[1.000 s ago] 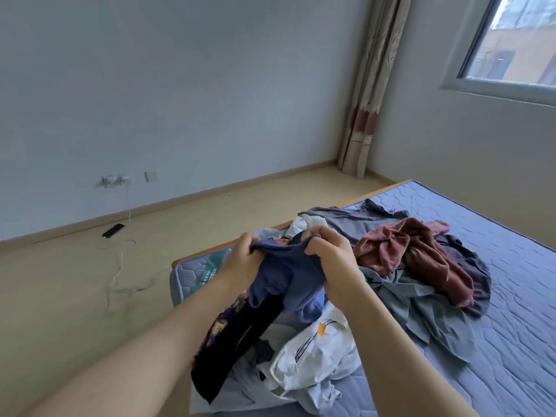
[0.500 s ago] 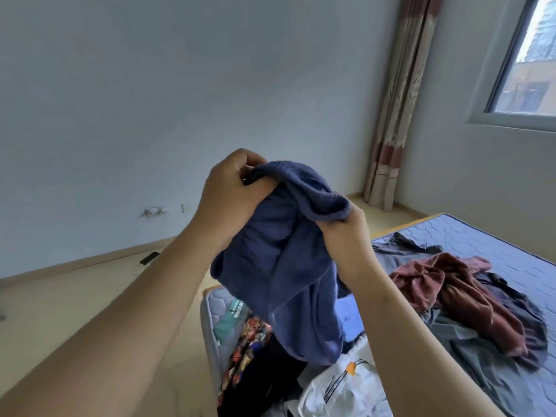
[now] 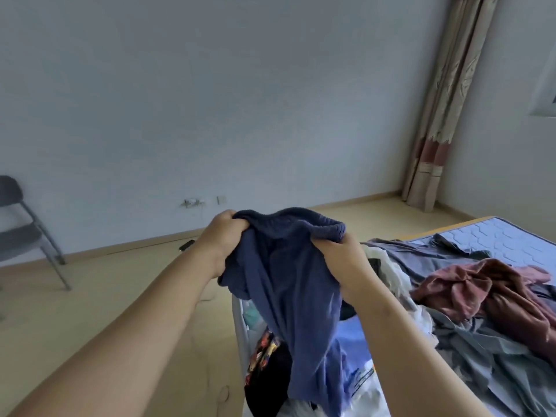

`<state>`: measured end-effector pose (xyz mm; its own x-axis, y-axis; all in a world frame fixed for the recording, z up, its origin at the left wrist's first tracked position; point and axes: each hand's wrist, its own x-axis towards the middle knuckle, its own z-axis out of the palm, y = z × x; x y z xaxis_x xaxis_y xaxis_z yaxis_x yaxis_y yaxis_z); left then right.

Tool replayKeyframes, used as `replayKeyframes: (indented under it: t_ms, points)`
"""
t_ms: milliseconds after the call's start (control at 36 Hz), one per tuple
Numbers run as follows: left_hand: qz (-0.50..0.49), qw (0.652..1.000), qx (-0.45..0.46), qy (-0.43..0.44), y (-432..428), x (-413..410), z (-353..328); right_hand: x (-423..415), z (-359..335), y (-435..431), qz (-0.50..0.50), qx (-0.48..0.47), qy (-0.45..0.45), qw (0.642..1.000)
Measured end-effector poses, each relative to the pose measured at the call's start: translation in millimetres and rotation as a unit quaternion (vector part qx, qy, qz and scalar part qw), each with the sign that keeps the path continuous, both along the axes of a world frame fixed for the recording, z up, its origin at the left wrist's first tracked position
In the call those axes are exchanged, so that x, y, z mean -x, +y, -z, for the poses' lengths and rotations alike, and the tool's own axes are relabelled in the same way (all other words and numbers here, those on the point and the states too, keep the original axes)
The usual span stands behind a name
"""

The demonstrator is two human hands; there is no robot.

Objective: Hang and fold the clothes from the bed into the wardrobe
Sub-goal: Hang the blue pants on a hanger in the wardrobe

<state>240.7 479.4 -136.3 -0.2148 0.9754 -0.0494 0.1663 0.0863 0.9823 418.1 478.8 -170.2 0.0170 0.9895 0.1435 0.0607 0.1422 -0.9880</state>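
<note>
Closest to me, two bare forearms reach out from the bottom edge, and between them hangs a dark blue garment (image 3: 288,296), held up in the air above the near corner of the bed (image 3: 511,239). Its ribbed band runs across the top, roughly level from one hand to the other, while the cloth itself drops straight down, so its long axis is vertical with the band end up and the loose end down among the clothes below. The left hand (image 3: 221,236) has its fingers curled tight round a bunch of the band at its left end; the right hand (image 3: 340,254) grips the band's right end, fingers tucked under the fabric and clamped on it. Just beneath the hanging cloth lie a black piece with a bright floral print (image 3: 267,365) and a white piece with printed lines (image 3: 358,383), one of each. Farther along the quilted blue mattress I count one dusty red garment (image 3: 487,284) crumpled on top of grey clothing (image 3: 469,338); how many grey pieces are in that heap I cannot tell. Beyond the bed the pale floor runs to the wall, where a small dark object (image 3: 187,245) lies by the skirting under a wall socket (image 3: 192,202). One grey folding chair (image 3: 21,230) stands at the far left, and one patterned curtain (image 3: 442,103) hangs in the far right corner.
</note>
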Motion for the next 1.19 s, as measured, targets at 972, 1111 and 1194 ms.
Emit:
replayKeyframes:
  t_ms: [972,1111,1194]
  points:
    - [-0.287,0.926,-0.077,-0.234,-297.8,204.1,-26.9,283.9,-45.1,-192.4,-0.53,0.058,0.128,0.836]
    - [-0.336,0.906,-0.078,-0.246,-378.6,238.9,-27.7,327.5,-39.8,-254.0,-0.565,0.075,0.12,0.813]
    - [-0.377,0.885,-0.087,-0.258,-422.8,256.8,-35.2,352.6,-42.1,-290.6,-0.584,0.091,0.12,0.798]
